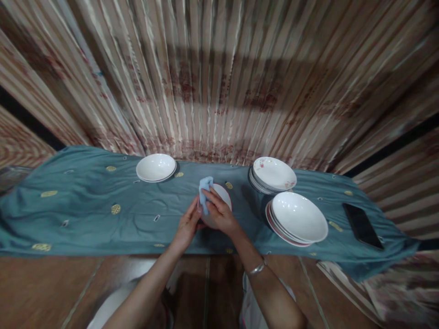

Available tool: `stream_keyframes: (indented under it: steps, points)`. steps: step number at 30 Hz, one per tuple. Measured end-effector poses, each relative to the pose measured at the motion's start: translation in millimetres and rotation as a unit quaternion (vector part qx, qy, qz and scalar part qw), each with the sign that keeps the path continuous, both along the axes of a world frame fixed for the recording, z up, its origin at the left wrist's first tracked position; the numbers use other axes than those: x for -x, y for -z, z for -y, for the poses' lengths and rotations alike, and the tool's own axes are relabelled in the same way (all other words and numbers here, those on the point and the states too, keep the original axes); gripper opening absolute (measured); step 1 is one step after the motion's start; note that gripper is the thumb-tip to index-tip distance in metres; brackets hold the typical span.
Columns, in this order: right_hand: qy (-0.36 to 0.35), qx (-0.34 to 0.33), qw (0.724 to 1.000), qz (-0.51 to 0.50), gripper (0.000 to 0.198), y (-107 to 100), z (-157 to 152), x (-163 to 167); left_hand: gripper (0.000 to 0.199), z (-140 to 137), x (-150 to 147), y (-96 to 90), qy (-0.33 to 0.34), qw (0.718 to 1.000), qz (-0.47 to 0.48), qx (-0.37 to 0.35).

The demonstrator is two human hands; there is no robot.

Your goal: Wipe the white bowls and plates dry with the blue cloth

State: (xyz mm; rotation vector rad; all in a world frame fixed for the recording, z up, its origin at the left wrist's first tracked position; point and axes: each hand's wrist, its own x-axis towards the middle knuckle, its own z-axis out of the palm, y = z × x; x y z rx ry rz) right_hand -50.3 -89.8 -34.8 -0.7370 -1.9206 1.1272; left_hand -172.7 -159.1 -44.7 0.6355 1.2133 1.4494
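Observation:
Near the middle of the cloth-covered table, a white plate with a thin red rim (222, 194) is held up between my hands. My left hand (188, 221) grips its left edge, with the fingers partly behind it. A light blue cloth (205, 183) is bunched under the fingers of my right hand (219, 211), which presses it against the plate's upper left part. Both hands hide much of the plate's lower left side.
White plates (156, 167) sit at the back left. Two stacks stand to the right: flower-patterned plates (274, 173) behind, white plates (300, 217) in front. Farther right lies a black phone (362, 226). A pleated curtain (212, 91) hangs behind the teal tablecloth (89, 196).

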Motion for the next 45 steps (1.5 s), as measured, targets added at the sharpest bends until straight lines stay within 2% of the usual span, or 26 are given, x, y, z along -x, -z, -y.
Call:
stream_keyframes:
  steps: [4,13,18,22,24,27,35,40,45]
  points:
    - [0.049,-0.028,0.998,0.036,0.048,3.8,-13.5,-3.5,0.074,1.8,-1.8,-5.6,0.023,1.0,-0.014,-0.007]
    - [0.14,-0.035,0.975,0.166,0.047,25.3,-43.1,-34.2,0.077,1.3,-1.7,-7.9,0.023,1.0,-0.009,-0.003]
    - [0.164,-0.042,0.945,0.279,0.039,21.3,-39.2,-57.6,0.077,0.2,-1.4,-6.1,0.022,1.0,-0.017,-0.003]
    - [0.15,-0.032,0.915,0.373,0.033,15.4,-30.8,-71.4,0.075,-0.5,-0.1,-3.3,0.016,1.0,-0.022,-0.006]
    - [0.146,-0.033,0.909,0.389,0.032,15.7,-28.3,-74.3,0.075,-0.6,0.2,-3.3,0.015,1.0,-0.023,-0.006]
    - [0.157,-0.045,0.916,0.368,0.033,18.4,-28.0,-72.3,0.075,-0.7,-0.1,-4.7,0.013,1.0,-0.02,0.002]
    - [0.151,-0.059,0.961,0.222,0.044,13.7,-39.1,-41.8,0.075,-0.4,-1.4,-4.8,0.017,1.0,0.001,0.0]
    - [0.111,-0.05,0.985,0.123,0.045,5.8,-35.2,-18.7,0.075,1.4,-2.2,-6.8,0.028,1.0,0.003,-0.006]
    - [0.032,-0.029,0.999,0.028,0.038,-5.6,-9.4,-4.7,0.073,0.9,-2.3,-1.6,0.013,1.0,0.013,-0.002]
